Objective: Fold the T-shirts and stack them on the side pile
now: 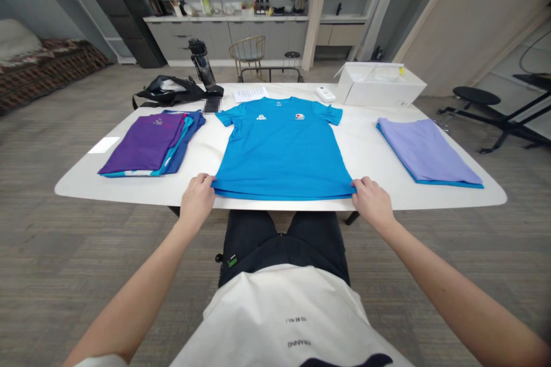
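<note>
Blue T-shirt: front up, mid-table on the white table (75, 182), blue T-shirt (284, 151) collar on the far side, hem (282, 194) just short of the near edge
Left hand: the left hand (198, 197) is pinching the hem's left corner
Right hand: the right hand (372, 200), same deal, pinching the right corner
Hem tip: imo tug both corners evenly and line up the layers, cos the bottom one peeks out on the near side
Wrinkles: pretty smooth already, so I'd go gentle
Hidden bits: fingers tucked under the cloth, can't see how deep; shirt's back is face down
Blurry bits: pixelated patch (212, 105) near the black bag (170, 91), no clue what; far-left pile's (144, 140) lower layers mostly covered
</note>
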Motion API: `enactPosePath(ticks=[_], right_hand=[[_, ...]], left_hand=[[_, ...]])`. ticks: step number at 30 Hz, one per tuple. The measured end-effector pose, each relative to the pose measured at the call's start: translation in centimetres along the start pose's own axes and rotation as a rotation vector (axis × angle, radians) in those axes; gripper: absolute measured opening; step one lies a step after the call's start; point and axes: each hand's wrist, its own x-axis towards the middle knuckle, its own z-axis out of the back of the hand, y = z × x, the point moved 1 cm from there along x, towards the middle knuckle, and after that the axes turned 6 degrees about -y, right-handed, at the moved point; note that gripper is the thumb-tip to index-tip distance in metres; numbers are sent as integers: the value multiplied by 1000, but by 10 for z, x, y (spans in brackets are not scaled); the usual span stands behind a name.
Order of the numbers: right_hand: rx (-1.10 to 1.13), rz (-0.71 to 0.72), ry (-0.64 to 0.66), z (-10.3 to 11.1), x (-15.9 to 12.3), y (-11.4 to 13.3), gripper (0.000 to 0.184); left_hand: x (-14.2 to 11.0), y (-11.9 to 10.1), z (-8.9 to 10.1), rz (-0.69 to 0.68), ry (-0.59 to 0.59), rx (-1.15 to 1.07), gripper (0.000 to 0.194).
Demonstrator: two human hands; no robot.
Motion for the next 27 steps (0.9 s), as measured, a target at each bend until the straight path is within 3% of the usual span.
enactPosePath(ticks=[5, 8, 12, 17, 19, 21, 24, 27], right_hand=[[202, -123, -84, -3, -7, -21, 27], [289, 12, -111, -6, -10, -35, 26], [325, 231, 25, -11, -14, -45, 26], [389, 177, 198, 1, -12, -47, 18], [408, 133, 285, 8, -7, -45, 27], [418, 66, 314, 12, 5, -41, 45], [454, 21, 225, 4, 42, -28, 51], [528, 54, 133, -20, 97, -5, 33]], left_hand=[[-3, 8, -1, -198, 129, -201, 32], [-6, 10, -1, -288, 220, -220, 32], [-4, 12, 0, -383, 377, -155, 34], [3, 5, 17, -381, 488, -3, 27], [8, -1, 26, -348, 538, 28, 18], [19, -9, 28, -295, 574, -55, 32], [52, -24, 10, -255, 495, -316, 41], [104, -41, -35, -286, 343, -436, 39]])
